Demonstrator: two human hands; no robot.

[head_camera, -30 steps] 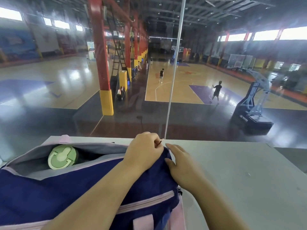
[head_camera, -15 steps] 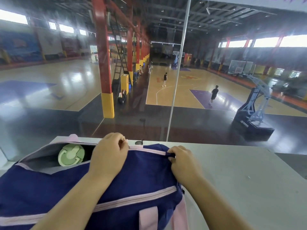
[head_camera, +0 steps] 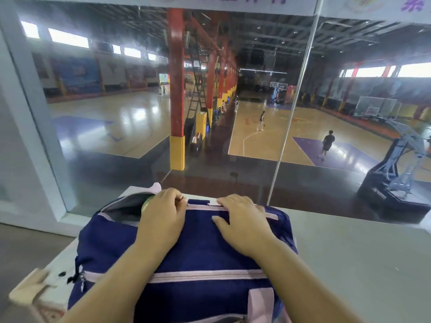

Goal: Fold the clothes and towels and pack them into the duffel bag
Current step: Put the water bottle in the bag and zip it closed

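A navy duffel bag [head_camera: 198, 252] with pink trim lies on the grey table [head_camera: 361, 264] in front of me. Its top zipper is shut along the right part and still gapes at the left end, where grey lining [head_camera: 126, 206] and a sliver of a green lid [head_camera: 145, 205] show. My left hand [head_camera: 163, 220] pinches the zipper pull at the top seam. My right hand [head_camera: 245, 222] lies flat on the bag's top with fingers straight, pressing the fabric beside the closed zipper. No clothes or towels are visible.
A glass wall [head_camera: 233, 113] rises just behind the table, with a basketball hall below. A metal pole [head_camera: 291, 113] divides the panes. A white wall frame [head_camera: 35, 136] stands left. Pink bag straps [head_camera: 32, 290] hang over the table's left edge.
My left hand has drawn the zipper pull leftwards, closing most of the opening and hiding most of the green lid. My right hand let go of the bag's right end and now lies flat on top.
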